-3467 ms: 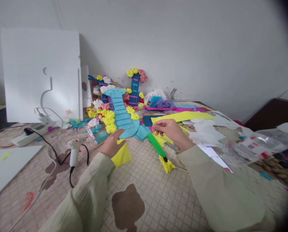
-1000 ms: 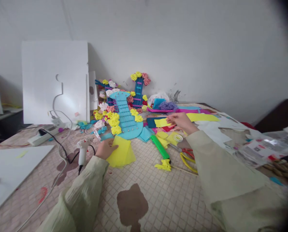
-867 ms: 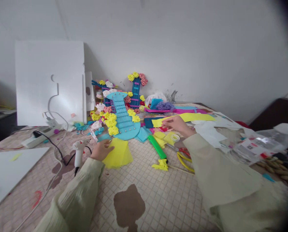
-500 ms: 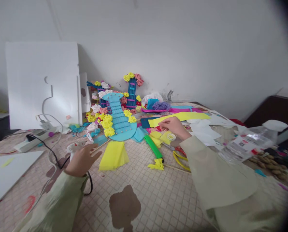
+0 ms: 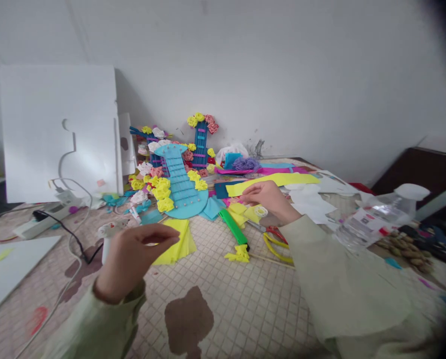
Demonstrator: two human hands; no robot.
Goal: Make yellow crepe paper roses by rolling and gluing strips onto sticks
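Observation:
My left hand (image 5: 133, 257) is raised over the table with thumb and fingers pinched together. Its fingertips overlap a folded yellow crepe paper piece (image 5: 183, 244); whether they grip it or anything small cannot be made out. My right hand (image 5: 271, 199) is closed at the fingertips, just in front of a long yellow paper strip (image 5: 294, 178); what it pinches, if anything, is hidden. Between the hands lie a green utility knife (image 5: 233, 227) and a crumpled yellow paper flower (image 5: 238, 253). A light-blue guitar-shaped board (image 5: 185, 192) with strings and yellow paper flowers leans behind them.
Yellow-handled scissors (image 5: 277, 247) and a tape roll (image 5: 260, 212) lie by my right sleeve. A clear plastic bottle (image 5: 372, 219) is at right. At left are a glue gun (image 5: 109, 232), a power strip (image 5: 43, 222) with cables, and a white board (image 5: 60, 134).
My left hand has lifted and moved right, its spread fingers closing to a pinch over the yellow paper. My right hand stays near the strip, its fingertips slightly lower. The view shifted slightly.

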